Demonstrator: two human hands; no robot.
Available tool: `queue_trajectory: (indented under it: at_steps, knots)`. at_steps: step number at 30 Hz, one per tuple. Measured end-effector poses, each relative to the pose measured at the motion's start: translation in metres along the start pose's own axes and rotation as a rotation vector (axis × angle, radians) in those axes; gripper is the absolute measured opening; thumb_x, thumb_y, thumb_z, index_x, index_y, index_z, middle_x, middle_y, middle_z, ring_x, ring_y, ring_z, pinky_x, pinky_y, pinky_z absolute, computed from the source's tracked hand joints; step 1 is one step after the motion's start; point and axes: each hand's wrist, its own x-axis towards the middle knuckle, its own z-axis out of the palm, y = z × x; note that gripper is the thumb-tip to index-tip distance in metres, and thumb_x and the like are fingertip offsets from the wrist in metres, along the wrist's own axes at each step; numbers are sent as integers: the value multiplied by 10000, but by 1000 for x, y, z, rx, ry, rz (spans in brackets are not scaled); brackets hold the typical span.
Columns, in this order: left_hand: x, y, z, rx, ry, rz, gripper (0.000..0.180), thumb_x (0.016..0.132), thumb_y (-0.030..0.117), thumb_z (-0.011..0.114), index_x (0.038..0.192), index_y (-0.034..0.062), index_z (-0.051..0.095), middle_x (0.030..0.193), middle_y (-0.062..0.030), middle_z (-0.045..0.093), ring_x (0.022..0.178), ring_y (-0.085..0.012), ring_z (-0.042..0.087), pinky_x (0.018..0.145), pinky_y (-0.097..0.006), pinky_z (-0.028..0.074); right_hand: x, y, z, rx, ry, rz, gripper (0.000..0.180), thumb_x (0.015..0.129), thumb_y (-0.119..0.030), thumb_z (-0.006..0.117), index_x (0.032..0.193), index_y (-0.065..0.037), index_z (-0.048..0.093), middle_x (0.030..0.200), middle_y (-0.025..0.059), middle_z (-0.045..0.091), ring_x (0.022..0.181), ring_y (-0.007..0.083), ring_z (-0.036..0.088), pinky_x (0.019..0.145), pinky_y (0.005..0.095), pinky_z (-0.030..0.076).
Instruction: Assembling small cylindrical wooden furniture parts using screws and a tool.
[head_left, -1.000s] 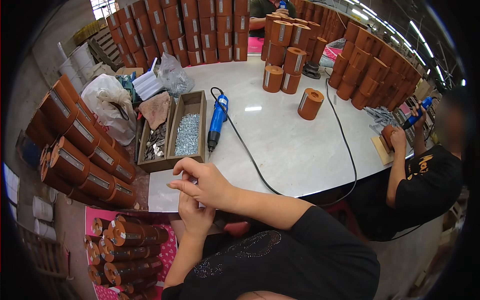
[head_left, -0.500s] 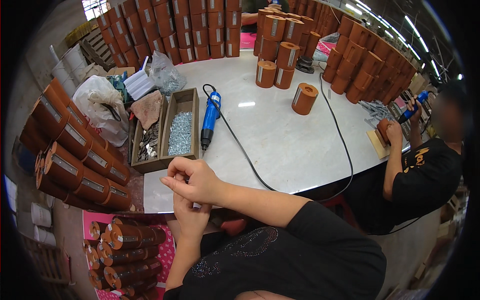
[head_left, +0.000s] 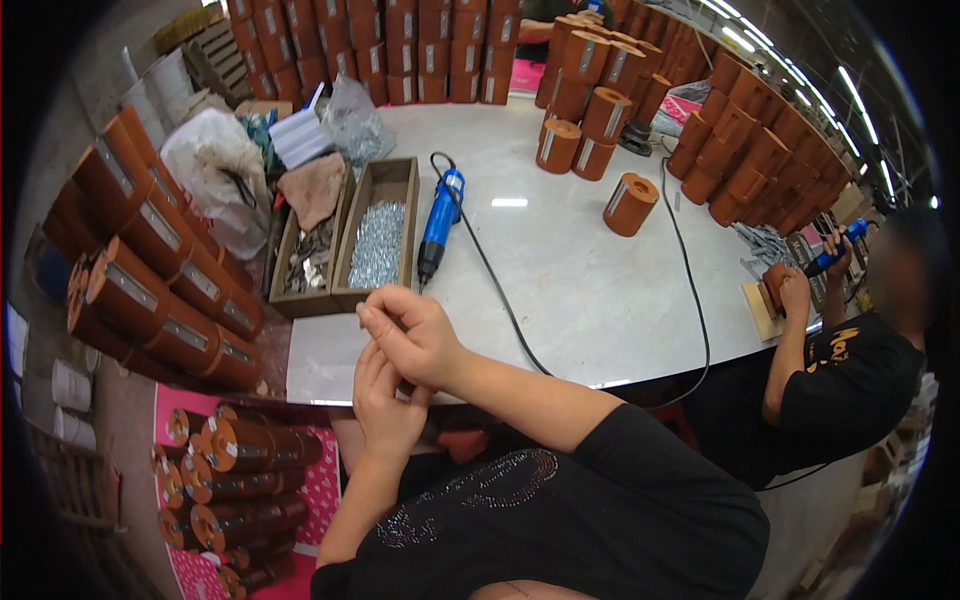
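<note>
Since a second ago the two hands have come a little closer to the body and nearer the table's front edge, the right one now crossing over the left; the tools on the table lie where they lay. The left hand [head_left: 385, 400] rises palm-up from below, fingers loosely curled, touching the underside of the right hand [head_left: 412, 335]. The right hand has its thumb and forefinger pressed together at their tips; whether anything small is pinched there I cannot tell. Both hover just over the near edge of the white table [head_left: 580, 290]. Just beyond them stands a wooden tray [head_left: 345, 235] with two compartments, the right one full of silver screws [head_left: 378, 243]. Beside it lies a blue electric screwdriver [head_left: 440, 225] with its black cord. Farther off stand brown rolls [head_left: 630, 203]. At the right, another person's hand [head_left: 795, 292] rests on a roll.
</note>
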Motion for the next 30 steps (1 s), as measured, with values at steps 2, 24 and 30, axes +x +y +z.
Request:
queue_trajectory:
  at_steps: [2, 24, 30]
  knots:
    - [-2, -3, -1, 20, -19, -21, 374, 560, 33, 661, 923, -9, 580, 994, -156, 559, 996, -329, 496, 858, -385, 386, 2, 3, 0, -62, 14, -67, 108, 833, -81, 502, 755, -7, 505, 641, 18, 476, 589, 63, 439, 514, 209, 367]
    - [4, -6, 0, 10, 32, 36, 295, 524, 67, 717, 796, 33, 607, 904, -95, 592, 1016, -280, 506, 819, -355, 423, 9, 2, -18, 408, -288, 63, 146, 874, -104, 446, 781, 7, 466, 541, 18, 423, 400, 58, 327, 383, 200, 279]
    - [1, -4, 0, 45, 19, 24, 278, 570, 52, 663, 835, 15, 589, 940, -126, 576, 997, -311, 501, 837, -371, 406, 11, 10, -24, 282, -310, 82, 112, 825, -124, 538, 788, -18, 534, 717, -4, 520, 664, 49, 467, 580, 194, 396]
